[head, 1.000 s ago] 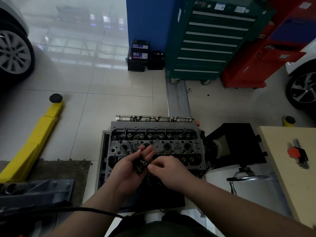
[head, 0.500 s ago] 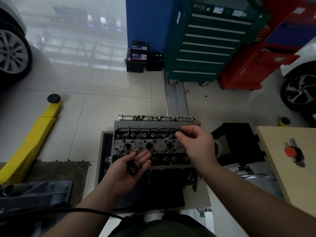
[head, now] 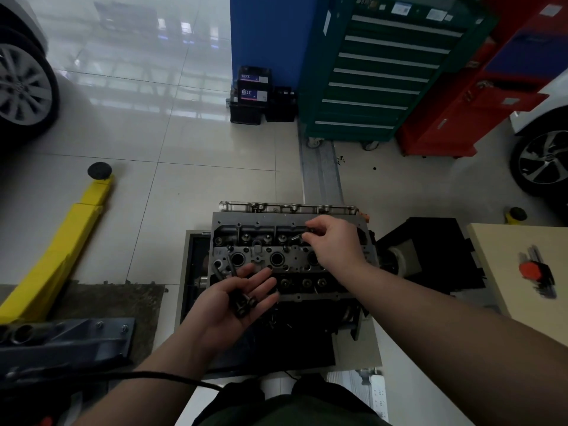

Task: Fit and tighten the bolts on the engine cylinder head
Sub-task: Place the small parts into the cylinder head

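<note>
Pale workshop tiles run back to a green tool cabinet (head: 378, 75) and a yellow lift arm (head: 61, 247). On a low stand, the cylinder head (head: 276, 256) sits face up. The left hand (head: 233, 305) lies flat, palm up, cupping spare bolts (head: 244, 302) — a handy supply. The right hand (head: 333, 244) has its fingers pinched on one bolt at the far row, likely seating it.

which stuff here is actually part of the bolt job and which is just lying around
In the job:
cylinder head
spare bolts resting in the left hand
one bolt pinched by the right hand

Lying about:
green tool cabinet
red hex key set on the bench
yellow lift arm
batteries
</note>
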Motion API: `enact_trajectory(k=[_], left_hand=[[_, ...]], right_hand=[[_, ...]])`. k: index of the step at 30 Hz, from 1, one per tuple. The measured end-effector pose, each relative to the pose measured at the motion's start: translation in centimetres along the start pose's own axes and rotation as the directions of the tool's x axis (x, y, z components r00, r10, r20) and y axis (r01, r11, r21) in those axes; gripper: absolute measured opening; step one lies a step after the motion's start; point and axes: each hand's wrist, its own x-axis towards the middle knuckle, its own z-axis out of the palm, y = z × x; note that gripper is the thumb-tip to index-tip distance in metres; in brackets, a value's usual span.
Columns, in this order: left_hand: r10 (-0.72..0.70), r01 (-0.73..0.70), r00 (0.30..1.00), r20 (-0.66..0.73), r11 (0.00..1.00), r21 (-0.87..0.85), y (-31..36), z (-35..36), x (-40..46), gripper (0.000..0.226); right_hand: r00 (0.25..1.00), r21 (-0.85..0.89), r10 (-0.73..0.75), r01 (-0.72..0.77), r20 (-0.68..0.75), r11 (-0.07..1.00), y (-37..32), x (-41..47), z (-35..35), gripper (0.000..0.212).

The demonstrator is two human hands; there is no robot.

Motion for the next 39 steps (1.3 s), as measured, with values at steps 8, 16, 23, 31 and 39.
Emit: enact_trajectory(k=[8, 16, 23, 31, 39], left_hand=[[0.021, -0.021, 0.998, 0.055, 1.000, 0.007, 1.6, -1.2, -0.6, 0.048], [0.054, -0.053, 0.996, 0.067, 0.999, -0.012, 2.6, -1.1, -0.7, 0.051], [0.061, -0.060, 0.997, 0.039, 0.998, -0.021, 2.7, -1.2, -0.3, 0.055], [0.075, -0.074, 0.997, 0.024, 0.997, -0.035, 2.8, -1.0, -0.6, 0.057], [0.140, -0.141, 0.990, -0.016, 0.986, -0.087, 4.0, -1.6, -1.7, 0.052]], right_hand=[[0.997, -0.121, -0.043, 0.051, 0.067, 0.991, -1.6, 1.0, -0.3, 0.024], [0.995, -0.112, -0.072, 0.080, 0.069, 0.990, -2.3, 0.9, -0.6, 0.020], [0.999, -0.065, -0.035, 0.037, 0.041, 0.997, -1.6, 1.5, -1.2, 0.021], [0.987, -0.165, -0.073, 0.097, 0.146, 0.982, -2.2, 1.5, -0.6, 0.020], [0.945, -0.298, -0.280, 0.320, 0.172, 0.899, -1.7, 0.9, 0.6, 0.021]])
